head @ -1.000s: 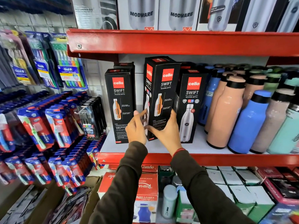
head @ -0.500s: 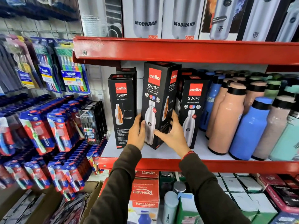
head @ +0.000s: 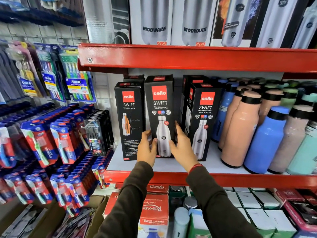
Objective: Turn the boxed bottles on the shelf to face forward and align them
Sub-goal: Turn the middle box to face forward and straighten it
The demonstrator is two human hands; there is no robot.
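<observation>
Shop shelf (head: 171, 166), red-edged, white deck. Loose bottles (head: 240, 127) at right. Three black boxes; middle box (head: 160, 107) upright, front forward, between left box (head: 129, 121) and right box (head: 204, 117). Left hand (head: 146, 148) and right hand (head: 182, 146) clasp its lower sides. Stiff card, likely top-heavy; best held low.

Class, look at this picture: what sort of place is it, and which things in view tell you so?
Most likely a retail shop aisle. Red metal shelving holds rows of boxed Cello Swift bottles and loose coloured bottles, and carded Oral-B toothbrush packs hang at the left.
</observation>
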